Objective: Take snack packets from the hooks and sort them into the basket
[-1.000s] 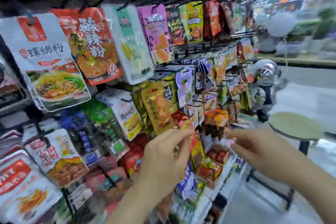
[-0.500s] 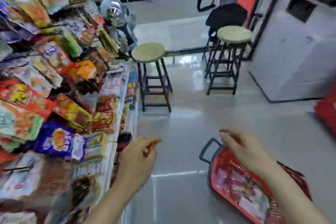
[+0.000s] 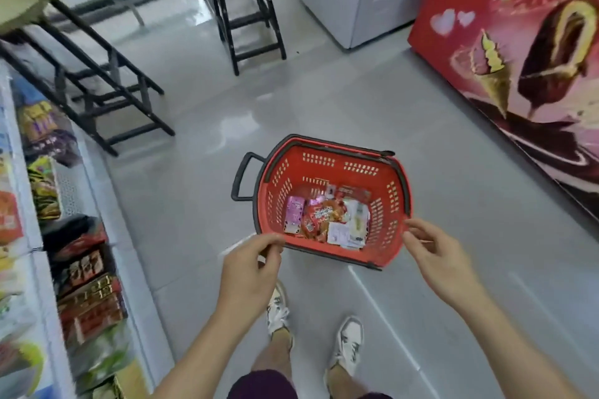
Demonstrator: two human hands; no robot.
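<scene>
Centrally, the red basket (image 3: pixel 327 160) sits on the floor (image 3: pixel 453 204) with snack packets (image 3: pixel 327 220) heaped inside. By its near-left rim the left hand (image 3: pixel 251 269) shows a pinched grip, and whether it holds anything cannot be told; right of centre, the right hand (image 3: pixel 436 256) has a loose, empty grip.

No print on the packets (image 3: pixel 327 220) or freezer (image 3: pixel 518 58) is legible.

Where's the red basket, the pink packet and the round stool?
red basket (image 3: pixel 338 156), head view, far inner wall.
pink packet (image 3: pixel 295 214), head view, middle of its front.
round stool (image 3: pixel 19 0), head view, seat top.
</scene>
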